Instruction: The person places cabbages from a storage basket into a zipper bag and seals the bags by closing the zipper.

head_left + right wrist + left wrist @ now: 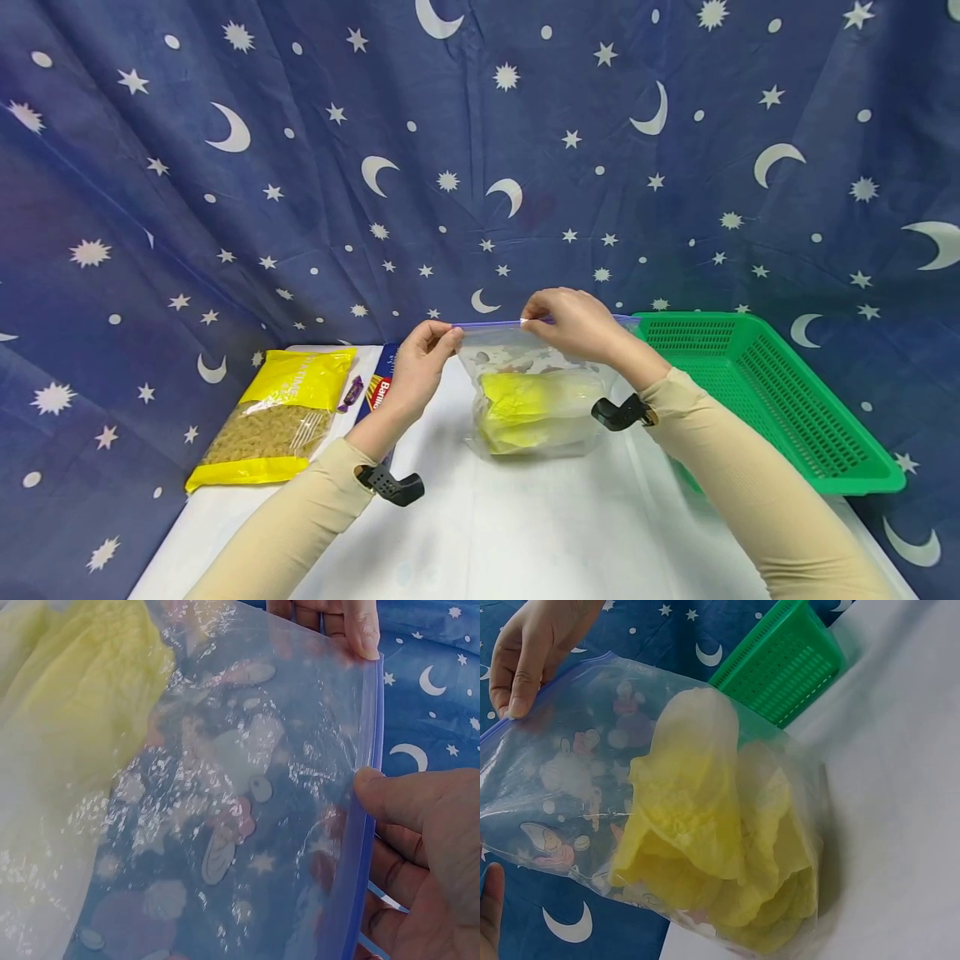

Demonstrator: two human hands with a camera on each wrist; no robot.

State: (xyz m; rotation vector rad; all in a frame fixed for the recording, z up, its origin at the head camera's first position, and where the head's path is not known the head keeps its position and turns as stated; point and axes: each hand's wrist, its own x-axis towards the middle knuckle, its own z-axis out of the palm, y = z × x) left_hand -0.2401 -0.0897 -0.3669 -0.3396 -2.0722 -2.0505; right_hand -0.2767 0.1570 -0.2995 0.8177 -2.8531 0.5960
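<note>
A clear zip bag (532,392) stands upright on the white table (480,525), held up by its blue seal strip (495,324). The left hand (422,364) pinches the left end of the strip between thumb and fingers, and the right hand (570,323) pinches it farther right, so the two hands are apart along the top edge. In the right wrist view the right thumb (390,796) presses on the strip. Inside the bag lies a yellow crumpled lump (712,847), low down, under printed cartoon figures on the plastic. A green basket (780,392) sits just right of the bag. A yellow pasta pack (277,417) lies at the table's left edge, with a blue box (378,387) beside it, behind the left hand
</note>
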